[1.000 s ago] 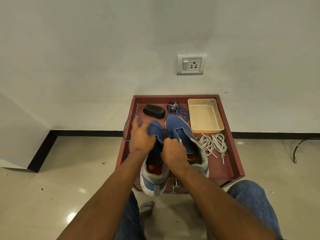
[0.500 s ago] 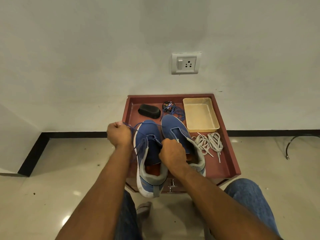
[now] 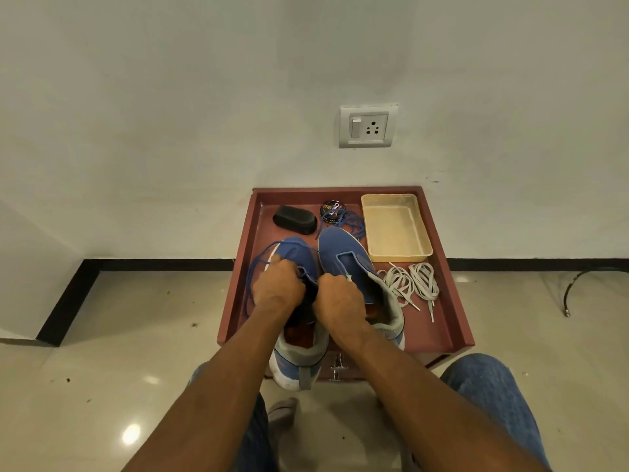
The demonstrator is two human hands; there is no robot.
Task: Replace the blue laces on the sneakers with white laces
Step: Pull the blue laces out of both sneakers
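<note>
Two blue sneakers stand side by side on a reddish-brown cabinet top (image 3: 452, 321). The left sneaker (image 3: 296, 257) still carries a blue lace (image 3: 253, 270), which loops loosely out to its left. My left hand (image 3: 277, 287) pinches that lace at the eyelets. My right hand (image 3: 335, 296) grips the left sneaker's tongue area, between the two shoes. The right sneaker (image 3: 343, 253) has no lace. A loose blue lace (image 3: 352, 224) lies behind it. Two bundled white laces (image 3: 413, 284) lie to the right of the shoes.
A cream plastic tray (image 3: 394, 228) sits at the back right. At the back left are a black shoe brush (image 3: 294, 219) and a round polish tin (image 3: 333, 210). The cabinet stands against a white wall with a socket (image 3: 367, 126). My knees in jeans (image 3: 490, 403) are below.
My left hand came back from the far left, where it had pulled the blue lace out, to the left sneaker's eyelets. The slack lace now loops wide to the left.
</note>
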